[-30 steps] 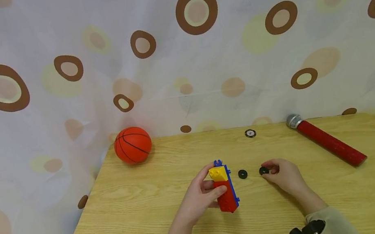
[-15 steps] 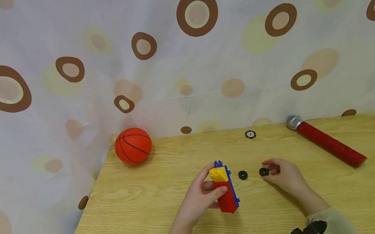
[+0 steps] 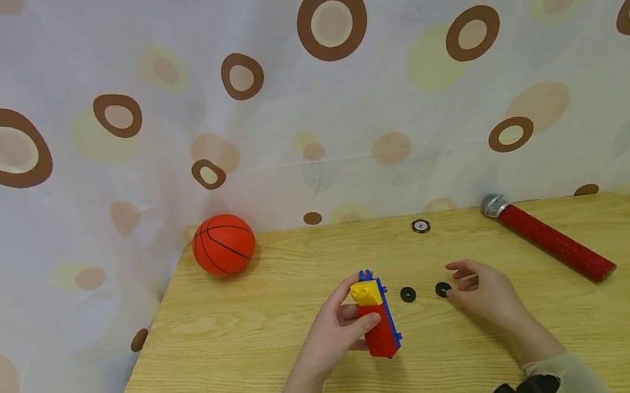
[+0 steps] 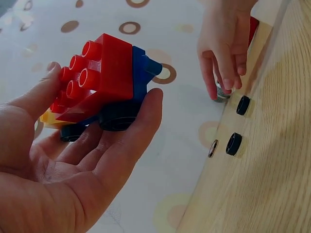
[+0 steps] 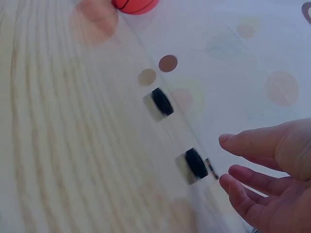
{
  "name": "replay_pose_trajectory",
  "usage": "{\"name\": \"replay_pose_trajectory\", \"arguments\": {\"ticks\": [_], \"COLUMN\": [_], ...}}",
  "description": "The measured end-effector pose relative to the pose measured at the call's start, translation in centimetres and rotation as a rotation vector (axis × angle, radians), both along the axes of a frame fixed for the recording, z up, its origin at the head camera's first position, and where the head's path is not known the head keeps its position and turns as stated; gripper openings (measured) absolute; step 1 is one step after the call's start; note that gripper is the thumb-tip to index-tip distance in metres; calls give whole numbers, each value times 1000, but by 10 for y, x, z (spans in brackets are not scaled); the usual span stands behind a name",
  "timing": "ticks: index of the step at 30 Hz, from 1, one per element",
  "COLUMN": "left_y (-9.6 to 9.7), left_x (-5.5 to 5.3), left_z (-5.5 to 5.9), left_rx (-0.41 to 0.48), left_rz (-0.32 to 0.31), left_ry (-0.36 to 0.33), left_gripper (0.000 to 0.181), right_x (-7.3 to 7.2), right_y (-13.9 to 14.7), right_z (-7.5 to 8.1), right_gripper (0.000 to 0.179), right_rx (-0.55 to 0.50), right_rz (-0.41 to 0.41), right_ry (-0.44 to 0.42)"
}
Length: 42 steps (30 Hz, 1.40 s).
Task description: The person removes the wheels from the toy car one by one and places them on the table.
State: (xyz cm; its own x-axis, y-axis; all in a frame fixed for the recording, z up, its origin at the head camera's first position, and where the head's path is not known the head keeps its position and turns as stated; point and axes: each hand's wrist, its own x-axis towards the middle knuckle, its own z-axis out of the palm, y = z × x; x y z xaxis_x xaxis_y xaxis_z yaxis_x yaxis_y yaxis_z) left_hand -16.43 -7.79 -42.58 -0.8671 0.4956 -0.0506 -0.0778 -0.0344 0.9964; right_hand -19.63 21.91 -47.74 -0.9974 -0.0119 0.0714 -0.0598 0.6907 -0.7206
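My left hand point(image 3: 334, 329) holds a toy car point(image 3: 379, 339) of building blocks above the table, thumb on one side and fingers on the other. The car has a red studded block, a yellow block and a blue base; in the left wrist view black wheels point(image 4: 116, 116) show on its near side, while blue axle stubs stick out bare on the other. Two loose black wheels, the left wheel point(image 3: 403, 296) and the right wheel point(image 3: 439, 290), lie on the table. My right hand point(image 3: 487, 293) is beside the right wheel, thumb and fingers apart with nothing between them.
A small red basketball point(image 3: 224, 245) sits at the table's back left. The microphone point(image 3: 554, 240) with a red handle lies at the right. Near the back edge is a black-and-white poker chip point(image 3: 421, 226). A patterned cloth point(image 3: 300, 108) hangs behind the wooden table point(image 3: 224, 364).
My right hand has drawn away to the right from the right wheel, its thumb and fingers no longer around it. The left hand and toy car stay nearly still.
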Motion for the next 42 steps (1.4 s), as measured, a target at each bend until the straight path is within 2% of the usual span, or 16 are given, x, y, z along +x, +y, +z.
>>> {"name": "replay_pose_trajectory", "arguments": {"ticks": [16, 24, 32, 36, 42], "left_y": [1, 5, 7, 7, 9], "left_x": [1, -3, -4, -3, -2], "left_z": [-3, -2, 2, 2, 2], "left_rx": [0, -18, -37, -32, -32], "left_rz": [-8, -5, 42, 63, 59], "left_ry": [13, 48, 59, 40, 53], "left_gripper": [65, 70, 72, 68, 65], "right_x": [11, 20, 27, 31, 36], "right_y": [-16, -29, -40, -48, -57], "right_z": [47, 66, 74, 74, 76], "right_gripper": [48, 49, 44, 44, 43], "right_rx": [-169, -306, -404, -449, -488], "right_rz": [66, 111, 167, 198, 236], "right_ry": [17, -6, -3, -3, -35]}}
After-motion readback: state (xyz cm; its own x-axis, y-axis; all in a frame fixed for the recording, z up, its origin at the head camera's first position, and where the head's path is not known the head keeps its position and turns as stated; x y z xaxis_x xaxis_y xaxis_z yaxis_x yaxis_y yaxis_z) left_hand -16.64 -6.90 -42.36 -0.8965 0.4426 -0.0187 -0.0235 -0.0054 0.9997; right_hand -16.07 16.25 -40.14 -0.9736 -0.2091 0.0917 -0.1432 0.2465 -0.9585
